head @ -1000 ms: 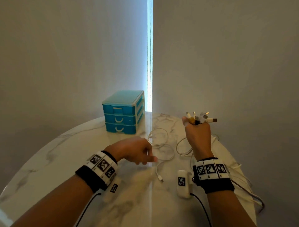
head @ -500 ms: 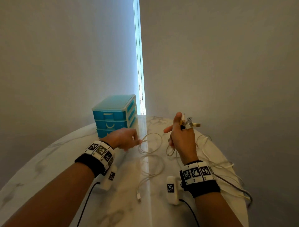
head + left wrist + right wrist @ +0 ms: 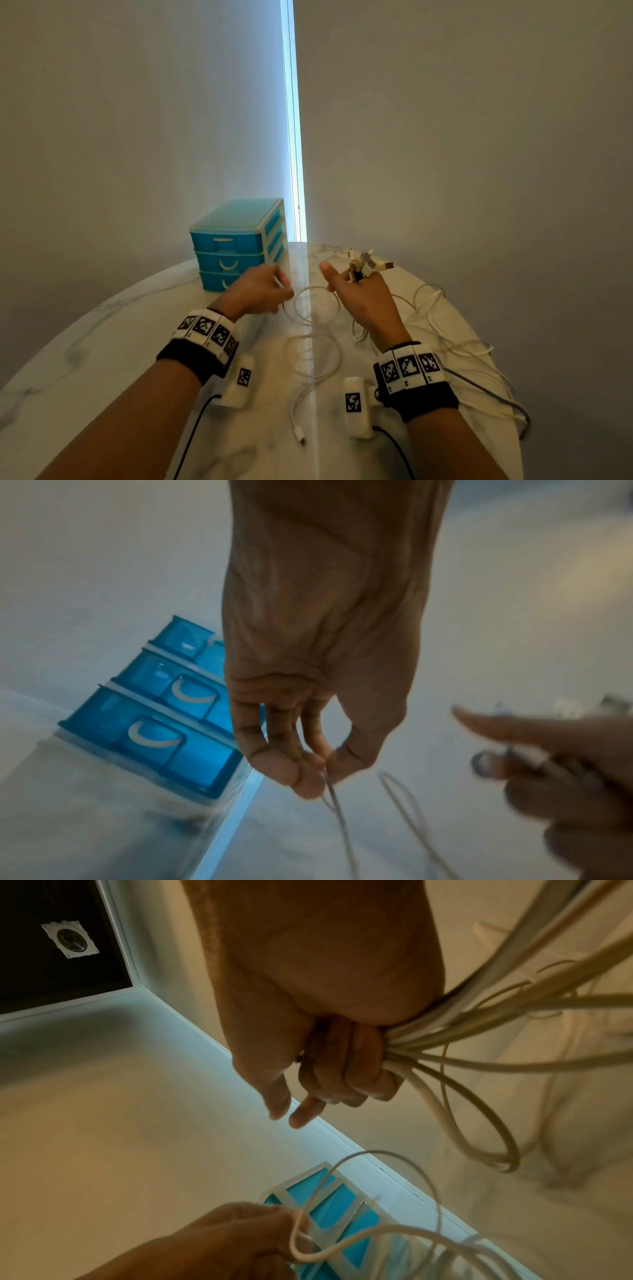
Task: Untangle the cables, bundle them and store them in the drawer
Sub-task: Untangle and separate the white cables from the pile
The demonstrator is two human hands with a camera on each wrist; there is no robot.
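My right hand point(image 3: 359, 298) is raised over the table and grips a bunch of white cables point(image 3: 462, 1031) in its fist, thumb and forefinger stretched out. The cables' plugs point(image 3: 366, 262) stick up above its knuckles. My left hand point(image 3: 260, 291) pinches a thin white cable point(image 3: 337, 813) between thumb and fingertips, just in front of the blue drawer unit point(image 3: 236, 243). That cable's loops point(image 3: 315, 346) lie on the table between my hands, and its free plug point(image 3: 300, 440) lies nearer to me. All drawers look closed.
The round marble table point(image 3: 102, 342) stands against a grey wall with a bright vertical gap. More cable slack point(image 3: 479, 363) trails over the right side, up to the table's edge. Wrist-camera leads hang from both my forearms.
My left hand has moved away from me toward the drawer unit and taken hold of the thin cable, pulling its loops along. My right hand keeps its bunch, its thumb and forefinger now stretched out.
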